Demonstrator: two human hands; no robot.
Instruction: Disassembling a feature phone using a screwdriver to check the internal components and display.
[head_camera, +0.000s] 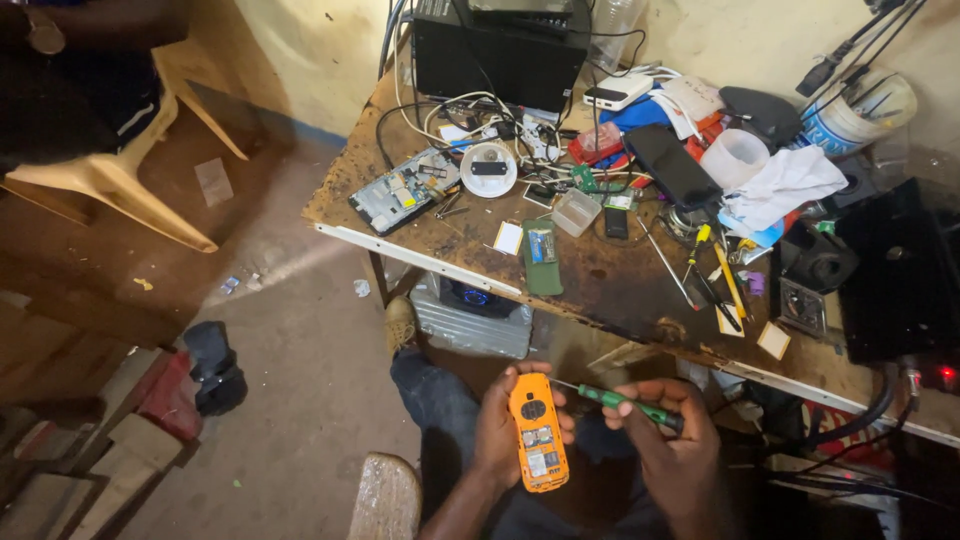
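The left hand (497, 425) is holding an orange phone (537, 432) with its back open, below the front edge of the cluttered workbench (600, 275). The right hand (668, 435) is gripping a green screwdriver (625, 403), its tip touching the phone's upper edge.

Your phone (537, 432) sits bottom center, screwdriver (625, 404) just right of it, workbench (600, 280) above, chair (110, 175) upper left.

Screwdriver (628, 404) tip hidden behind orange phone (537, 431)

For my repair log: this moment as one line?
left hand holds orange phone | right hand holds green screwdriver | tip at phone
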